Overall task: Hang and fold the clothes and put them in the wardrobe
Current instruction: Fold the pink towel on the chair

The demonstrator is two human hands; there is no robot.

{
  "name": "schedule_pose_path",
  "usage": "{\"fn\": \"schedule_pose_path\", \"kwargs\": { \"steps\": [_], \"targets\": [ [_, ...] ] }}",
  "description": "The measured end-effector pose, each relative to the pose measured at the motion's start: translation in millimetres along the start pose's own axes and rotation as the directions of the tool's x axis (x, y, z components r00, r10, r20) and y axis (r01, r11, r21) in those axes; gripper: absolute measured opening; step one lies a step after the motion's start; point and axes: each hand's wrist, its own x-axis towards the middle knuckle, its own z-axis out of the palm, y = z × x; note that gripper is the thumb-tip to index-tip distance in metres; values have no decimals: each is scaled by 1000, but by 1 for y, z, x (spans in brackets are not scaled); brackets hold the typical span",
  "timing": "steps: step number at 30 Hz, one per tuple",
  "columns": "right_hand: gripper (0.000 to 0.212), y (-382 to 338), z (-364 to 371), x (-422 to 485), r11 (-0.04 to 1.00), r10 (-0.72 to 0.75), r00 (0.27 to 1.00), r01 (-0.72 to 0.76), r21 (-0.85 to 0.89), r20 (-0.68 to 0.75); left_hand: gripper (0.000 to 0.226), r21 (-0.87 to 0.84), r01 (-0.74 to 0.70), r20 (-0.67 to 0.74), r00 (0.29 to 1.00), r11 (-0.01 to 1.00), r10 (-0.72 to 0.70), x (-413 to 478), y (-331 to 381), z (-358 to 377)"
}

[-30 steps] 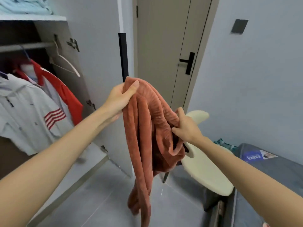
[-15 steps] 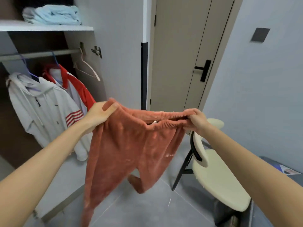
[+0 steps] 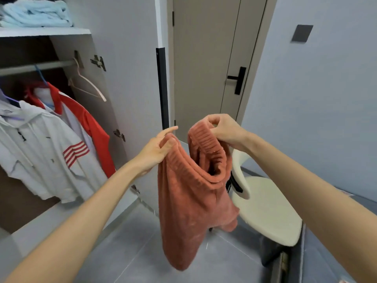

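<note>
A pair of rust-orange fleece trousers [image 3: 189,203] hangs in the air in front of me, waistband up, legs dangling toward the floor. My left hand [image 3: 157,150] pinches one end of the waistband, forefinger pointing out. My right hand [image 3: 224,129] grips the other end, a little higher, and the waistband sags in a loop between the two. The open wardrobe [image 3: 67,33] is on the left, with a rail [image 3: 30,67] that carries a white hooded top [image 3: 40,148], a red and white shirt [image 3: 89,127] and an empty pale hanger [image 3: 87,84].
Folded light-blue clothes [image 3: 36,13] lie on the wardrobe's top shelf. The wardrobe door [image 3: 126,78] stands open toward me. A cream chair [image 3: 265,209] stands right behind the trousers, a closed door [image 3: 206,68] beyond. Grey tiled floor [image 3: 130,252] lies below.
The waistband was stretched wide between my hands half a second ago. Now my hands have come close together, and the waistband folds and sags between them.
</note>
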Motion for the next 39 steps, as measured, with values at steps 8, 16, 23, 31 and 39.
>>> {"fn": "schedule_pose_path", "kwargs": {
  "steps": [8,16,23,31,39],
  "targets": [
    [16,2,-16,-24,903,-112,980,32,-429,-164,70,-14,0,137,991,1000,2,34,-7,52],
    [10,27,-37,-70,974,35,991,-62,-217,-126,52,-128,0,-20,1000,992,-3,45,-25,80],
    [70,77,-20,-99,953,143,983,-105,-285,116,42,-191,-24,-7,1000,981,23,48,-15,83],
    [40,78,-18,-87,984,136,982,-118,-136,131,50,-138,-97,1,995,986,98,48,6,76],
    [31,56,-43,-83,863,-114,981,20,-505,-156,24,363,-196,-139,955,911,261,54,-4,56]
  ]
}}
